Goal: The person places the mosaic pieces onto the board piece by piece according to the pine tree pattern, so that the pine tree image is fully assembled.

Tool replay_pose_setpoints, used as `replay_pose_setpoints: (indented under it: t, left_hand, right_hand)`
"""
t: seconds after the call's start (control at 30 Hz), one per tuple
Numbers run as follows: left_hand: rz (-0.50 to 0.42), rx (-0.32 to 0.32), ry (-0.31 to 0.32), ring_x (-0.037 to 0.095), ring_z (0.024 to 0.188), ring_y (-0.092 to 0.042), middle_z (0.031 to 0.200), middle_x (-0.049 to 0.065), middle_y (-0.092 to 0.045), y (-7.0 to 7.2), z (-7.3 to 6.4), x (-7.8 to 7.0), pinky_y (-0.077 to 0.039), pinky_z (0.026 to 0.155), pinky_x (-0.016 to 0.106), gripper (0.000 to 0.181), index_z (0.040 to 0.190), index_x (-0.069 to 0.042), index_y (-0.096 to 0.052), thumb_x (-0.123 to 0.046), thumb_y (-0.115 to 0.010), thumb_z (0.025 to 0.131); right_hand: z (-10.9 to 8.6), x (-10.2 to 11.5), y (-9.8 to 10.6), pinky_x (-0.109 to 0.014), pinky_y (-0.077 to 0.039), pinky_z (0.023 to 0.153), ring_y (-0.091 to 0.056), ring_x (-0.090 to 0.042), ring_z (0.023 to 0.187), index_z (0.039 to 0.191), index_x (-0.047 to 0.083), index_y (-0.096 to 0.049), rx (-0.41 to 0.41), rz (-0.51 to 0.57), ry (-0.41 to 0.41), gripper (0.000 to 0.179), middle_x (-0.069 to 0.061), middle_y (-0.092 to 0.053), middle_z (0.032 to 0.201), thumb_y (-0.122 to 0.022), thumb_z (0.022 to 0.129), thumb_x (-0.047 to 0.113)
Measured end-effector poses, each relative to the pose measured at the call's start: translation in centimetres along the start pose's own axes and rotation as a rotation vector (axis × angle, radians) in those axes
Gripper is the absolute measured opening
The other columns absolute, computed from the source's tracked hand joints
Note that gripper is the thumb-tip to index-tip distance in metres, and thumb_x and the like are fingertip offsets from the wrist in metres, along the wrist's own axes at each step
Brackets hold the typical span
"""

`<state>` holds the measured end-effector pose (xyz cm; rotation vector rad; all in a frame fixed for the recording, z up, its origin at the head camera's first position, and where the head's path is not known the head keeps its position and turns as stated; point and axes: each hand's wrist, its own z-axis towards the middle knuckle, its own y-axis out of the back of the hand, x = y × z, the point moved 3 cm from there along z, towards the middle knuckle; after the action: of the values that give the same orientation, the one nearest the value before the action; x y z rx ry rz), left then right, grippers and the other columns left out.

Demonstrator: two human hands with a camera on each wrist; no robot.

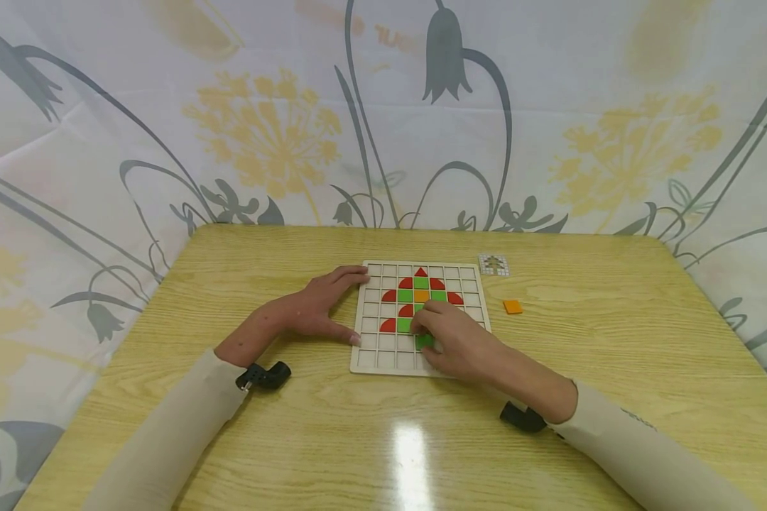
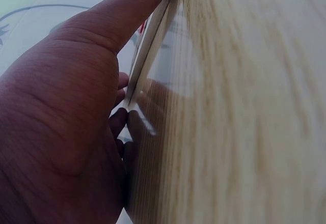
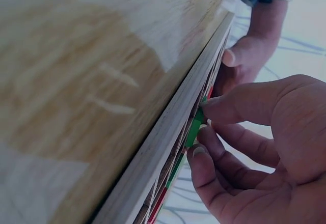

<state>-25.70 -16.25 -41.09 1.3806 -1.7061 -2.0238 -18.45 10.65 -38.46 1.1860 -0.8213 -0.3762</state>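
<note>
A pale square grid board (image 1: 383, 362) lies on the table, with red, green and orange tiles forming a tree-like shape in its cells. My left hand (image 1: 313, 305) rests at the board's left edge, thumb and fingers spread, with fingertips touching the rim. Over the lower middle of the grid, my right hand (image 1: 463, 341) pinches a green tile (image 3: 195, 126) between thumb and fingertips. The same green tile (image 1: 425, 342) shows at a cell below the other pieces. Some tiles on the right are hidden beneath the right hand.
Just right of the board lies a loose orange square tile (image 1: 513, 306). A small pattern card (image 1: 494, 265) sits by the board's upper right corner. The wooden table (image 1: 332, 440) meets a flower-printed cloth (image 1: 383, 113) at its far edge.
</note>
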Motion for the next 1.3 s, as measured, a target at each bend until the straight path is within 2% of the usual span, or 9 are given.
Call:
replay_pose_setpoints:
  t: [0.43,0.6,0.97,1.1,1.3]
  left_hand:
    - [0.002,-0.005,-0.012,0.035,0.16,-0.021,0.177,0.003,-0.014,0.0,0.1,-0.1,-0.025,0.124,0.061,0.111,0.169,-0.015,-0.026,-0.053,-0.088,0.085]
    - [0.004,-0.002,-0.012,0.035,0.16,-0.02,0.176,0.004,-0.014,0.0,0.1,-0.1,-0.024,0.124,0.062,0.112,0.169,-0.014,-0.026,-0.052,-0.088,0.085]
    - [0.007,0.004,-0.011,0.033,0.161,-0.018,0.177,0.005,-0.012,0.1,-0.1,-0.2,-0.02,0.125,0.064,0.113,0.169,-0.013,-0.024,-0.053,-0.088,0.085]
    - [0.005,0.003,-0.007,0.033,0.162,-0.017,0.177,0.004,-0.011,0.0,-0.1,-0.1,-0.02,0.125,0.064,0.112,0.17,-0.013,-0.024,-0.052,-0.088,0.085]
    - [0.002,0.0,-0.012,0.033,0.162,-0.017,0.177,0.005,-0.011,0.0,0.0,0.0,-0.02,0.125,0.064,0.112,0.169,-0.013,-0.024,-0.051,-0.088,0.086]
  right_hand:
    - [-0.2,0.0,0.2,-0.037,-0.056,0.091,-0.062,-0.018,0.094,0.104,0.008,-0.072,-0.01,0.014,-0.005,0.019,-0.002,-0.068,0.102,-0.081,0.089,0.001]
    - [-0.6,-0.5,0.5,-0.039,-0.055,0.09,-0.062,-0.02,0.095,0.102,0.007,-0.072,-0.039,0.004,-0.006,0.018,-0.002,-0.067,0.102,-0.081,0.088,0.002]
    - [-1.9,-2.3,1.6,-0.037,-0.055,0.081,-0.059,-0.02,0.089,0.106,0.006,-0.072,-0.082,0.025,-0.075,0.018,-0.004,-0.067,0.103,-0.079,0.09,0.003]
    - [-2.4,-3.0,2.1,-0.036,-0.055,0.081,-0.058,-0.019,0.09,0.106,0.006,-0.073,-0.09,0.039,-0.119,0.017,-0.003,-0.066,0.103,-0.079,0.09,0.002]
    - [-3.3,-4.2,2.8,-0.039,-0.058,0.084,-0.063,-0.02,0.093,0.103,0.007,-0.072,-0.119,0.033,-0.144,0.014,-0.003,-0.065,0.102,-0.077,0.091,0.001]
